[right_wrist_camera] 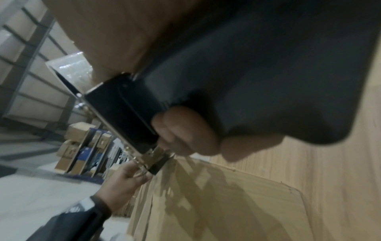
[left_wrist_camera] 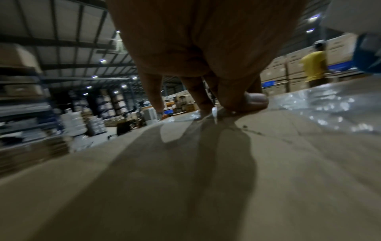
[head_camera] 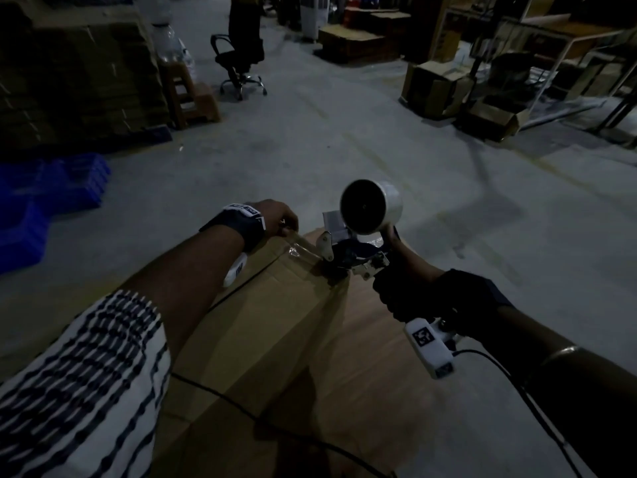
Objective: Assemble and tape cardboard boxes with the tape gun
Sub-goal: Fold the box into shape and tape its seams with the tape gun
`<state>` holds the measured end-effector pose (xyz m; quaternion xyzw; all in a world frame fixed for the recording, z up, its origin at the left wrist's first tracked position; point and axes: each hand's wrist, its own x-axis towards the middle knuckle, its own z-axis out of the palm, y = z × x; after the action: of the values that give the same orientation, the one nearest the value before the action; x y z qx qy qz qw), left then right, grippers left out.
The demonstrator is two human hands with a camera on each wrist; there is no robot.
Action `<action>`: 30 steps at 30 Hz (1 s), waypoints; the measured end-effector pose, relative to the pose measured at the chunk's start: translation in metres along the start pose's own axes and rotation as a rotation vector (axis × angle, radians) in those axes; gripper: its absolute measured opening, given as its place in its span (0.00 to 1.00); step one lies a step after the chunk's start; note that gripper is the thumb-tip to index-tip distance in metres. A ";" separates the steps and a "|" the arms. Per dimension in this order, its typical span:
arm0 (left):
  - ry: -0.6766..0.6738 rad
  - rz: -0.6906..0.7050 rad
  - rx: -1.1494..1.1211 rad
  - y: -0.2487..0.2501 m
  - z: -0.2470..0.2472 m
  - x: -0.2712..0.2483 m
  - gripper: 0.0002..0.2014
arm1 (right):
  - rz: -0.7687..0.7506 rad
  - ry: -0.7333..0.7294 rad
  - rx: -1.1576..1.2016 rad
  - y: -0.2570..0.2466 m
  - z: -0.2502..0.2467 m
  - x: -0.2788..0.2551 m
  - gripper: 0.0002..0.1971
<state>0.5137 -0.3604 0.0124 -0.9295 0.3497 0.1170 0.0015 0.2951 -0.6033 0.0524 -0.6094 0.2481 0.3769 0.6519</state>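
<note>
Flat-topped corrugated cardboard box (head_camera: pixel 275 322) low in the head view, brown and matte, flaps closed with the centre seam running away toward the far edge. Clear glossy tape strip (head_camera: pixel 303 248) stretched along that seam at the far end, wrinkled and shiny. Tape gun (head_camera: pixel 355 250) standing on the box top near the far edge, metal plates and black body tilted forward, white tape roll (head_camera: pixel 371 207) round and smooth on top. Right hand (head_camera: pixel 413 298) wrapped round the gun's black handle, fingers (right_wrist_camera: pixel 185 135) curled tight on it, dark strap over the wrist. Left hand (head_camera: pixel 277 215) at the box's far edge just left of the gun, fingers (left_wrist_camera: pixel 243 99) bent downward, tips and thumb pressing the tape end onto the cardboard. Striped black-and-white sleeve (head_camera: pixel 86 384) on the left arm. Thin black cable (head_camera: pixel 241 405) lying across the box top. Grey concrete floor (head_camera: pixel 344 139) around; black office chair (head_camera: pixel 238 63) well beyond, blue plastic crates (head_camera: pixel 44 194) far left, stacked flat cardboard (head_camera: pixel 79 70) behind them.
</note>
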 end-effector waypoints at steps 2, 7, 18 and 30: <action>-0.003 -0.011 -0.006 -0.004 0.000 0.001 0.11 | -0.004 -0.003 0.006 -0.003 0.002 0.002 0.44; 0.037 -0.070 -0.025 -0.014 0.002 -0.002 0.10 | 0.039 -0.007 -0.031 0.008 -0.012 0.000 0.46; -0.063 -0.079 -0.041 -0.001 -0.012 -0.003 0.15 | 0.020 0.016 0.056 0.028 -0.010 0.007 0.45; -0.108 -0.008 -0.046 0.034 -0.004 -0.005 0.13 | -0.013 -0.015 0.047 0.023 -0.010 0.012 0.44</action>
<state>0.4887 -0.3837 0.0197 -0.9229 0.3429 0.1751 -0.0003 0.2851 -0.6112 0.0276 -0.5925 0.2480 0.3713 0.6705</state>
